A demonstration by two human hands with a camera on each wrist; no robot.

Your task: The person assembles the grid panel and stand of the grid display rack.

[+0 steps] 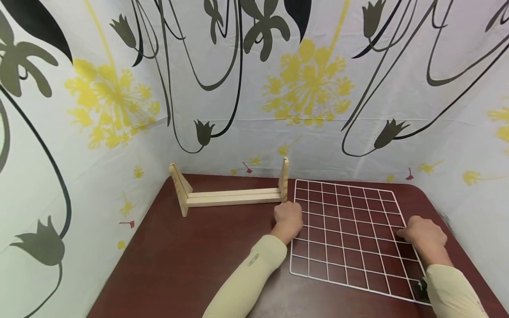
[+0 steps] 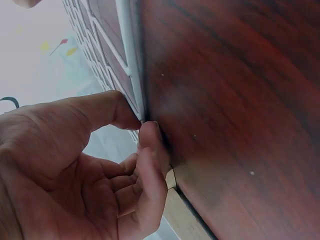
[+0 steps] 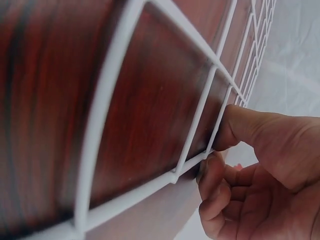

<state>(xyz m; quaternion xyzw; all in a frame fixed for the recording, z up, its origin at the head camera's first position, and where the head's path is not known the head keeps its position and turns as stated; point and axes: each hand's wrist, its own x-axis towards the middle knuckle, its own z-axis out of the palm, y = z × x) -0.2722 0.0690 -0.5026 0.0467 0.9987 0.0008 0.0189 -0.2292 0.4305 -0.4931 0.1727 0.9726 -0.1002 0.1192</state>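
Observation:
A white wire grid panel lies low over the right half of the dark red tabletop. Along its left edge, my left hand pinches the rim wire. The left wrist view shows thumb and forefinger meeting on the edge of the grid, the other fingers curled. My right hand grips the opposite edge; the right wrist view has its thumb over the wire and the forefinger beneath. Just beyond my left hand stands a pale wooden frame with two upright ends joined by a crossbar.
The brown-red table has rounded far corners. Floral-printed white cloth surrounds it at the back and both sides, close behind the wooden frame and beside my right hand.

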